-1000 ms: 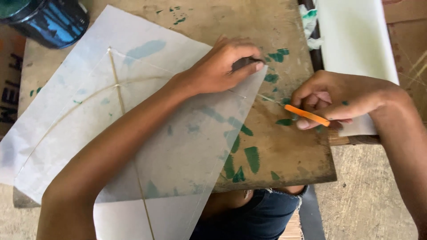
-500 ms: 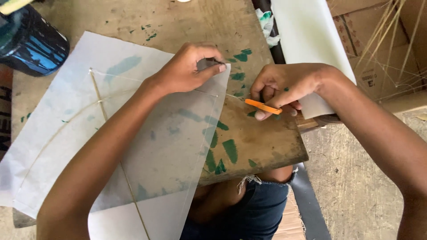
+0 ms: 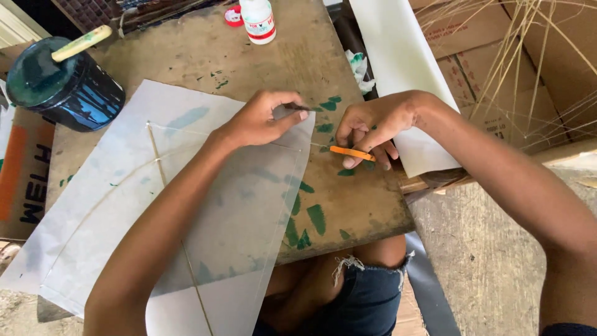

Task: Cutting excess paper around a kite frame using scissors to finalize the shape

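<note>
On the worn wooden tabletop [image 3: 348, 205], the left hand [image 3: 261, 118] pinched the translucent white paper sheet's [image 3: 205, 205] corner; at 3 o'clock, the right hand's [image 3: 370, 124] fingers gripped a thin orange blade [image 3: 352, 153].

White paper [image 3: 186, 205], orange stick [image 3: 351, 153], brown counter [image 3: 367, 205] with green paint smears, dark blue pot [image 3: 74, 93], white bottle [image 3: 257, 20] with red band.

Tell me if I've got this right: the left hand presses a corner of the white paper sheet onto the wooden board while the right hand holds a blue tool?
Not quite. In the head view the tool in the right hand is orange, not blue. The rest holds: the left hand presses the corner of the white paper sheet onto the wooden board.
</note>
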